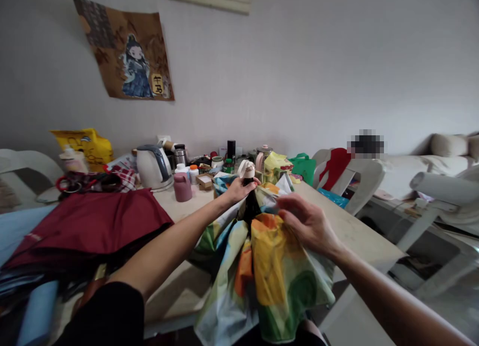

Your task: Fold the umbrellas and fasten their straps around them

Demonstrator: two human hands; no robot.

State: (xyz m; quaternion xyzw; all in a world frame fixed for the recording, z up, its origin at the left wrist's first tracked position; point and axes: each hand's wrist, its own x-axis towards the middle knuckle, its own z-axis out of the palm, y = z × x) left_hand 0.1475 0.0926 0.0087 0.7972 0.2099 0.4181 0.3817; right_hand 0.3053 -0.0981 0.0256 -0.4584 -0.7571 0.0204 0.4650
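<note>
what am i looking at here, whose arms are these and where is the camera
There is no machine here: these are a person's own bare hands. The single picture comes from a camera worn on that person's head, looking forward and down. The left hand grips what looks like a patterned umbrella, just below its white handle. The right hand, slightly blurred, is open beside the fabric; contact is unclear. On the table are maroon fabric, a kettle and a pink container.

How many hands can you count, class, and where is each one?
2: the bare left hand grips the multicoloured fabric umbrella just below its white handle; the right hand is open beside the umbrella. No others show.
</note>
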